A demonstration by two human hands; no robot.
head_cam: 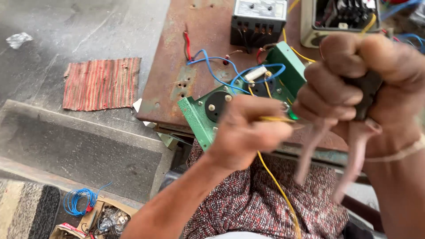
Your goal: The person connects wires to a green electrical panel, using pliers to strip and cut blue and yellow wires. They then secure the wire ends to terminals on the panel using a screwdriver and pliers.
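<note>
1. Yellow wire (274, 177) is pinched in the clenched left hand (248, 132) at centre frame, pulled tight, it seems, so the tool can bite its end.
2. The right hand (363, 88) at the right grips pliers (354, 150) with pale pink handles, squeezed closed on the wire.
3. Behind them, a green panel (199, 119) lies at the near edge of the rusty surface (208, 35); both hands work in the free space before that edge.

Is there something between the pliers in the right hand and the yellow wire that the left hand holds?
Nothing visible. The left hand pinches the yellow wire, whose end runs straight to the pliers in the right hand.
</note>
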